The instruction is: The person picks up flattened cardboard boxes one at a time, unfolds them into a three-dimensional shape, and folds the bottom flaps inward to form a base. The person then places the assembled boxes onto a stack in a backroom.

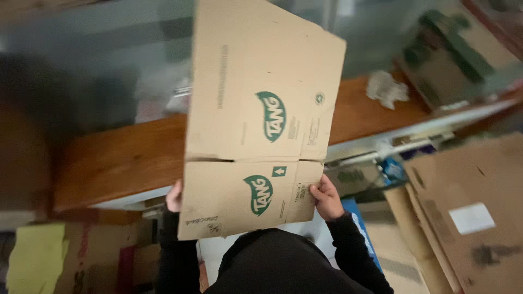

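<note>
Both hands are gripping a flattened cardboard box (256, 125), holding it upright over the wooden tabletop (120, 158). Left hand (174, 197) is clasping the lower left edge, right hand (326, 197) pinching the lower right flap. Box is fully collapsed, not yet set on the cardboard stack (463, 212).

wooden counter (120, 158), glass panel (98, 49), dim light

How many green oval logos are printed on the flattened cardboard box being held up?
2. One logo sits on the large upper panel of the cardboard box; the other logo is on the lower flap, between the left hand and right hand. The back side is hidden.
</note>
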